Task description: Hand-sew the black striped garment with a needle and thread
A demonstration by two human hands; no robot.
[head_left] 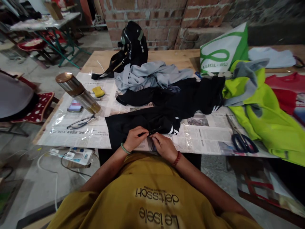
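A black garment (133,122) with white stripes lies in front of me, its near edge hanging over the table's front. My left hand (136,137), wearing a green bead bracelet, pinches the garment at its near side. Close beside it, fingertips nearly touching, my right hand (165,147) with a red bead bracelet is closed in a pinch. A thin dark strand seems to run between the fingertips; what the right fingers hold is too small to make out. Scissors (240,138) with dark handles lie to the right, apart from both hands.
Newspaper under clear film covers the wooden table (89,65). On the left are a metal flask (82,95), a phone (75,106), glasses (82,121) and a yellow sponge (98,92). Grey cloth (152,76), a black bag (135,44) and a neon jacket (264,114) lie beyond.
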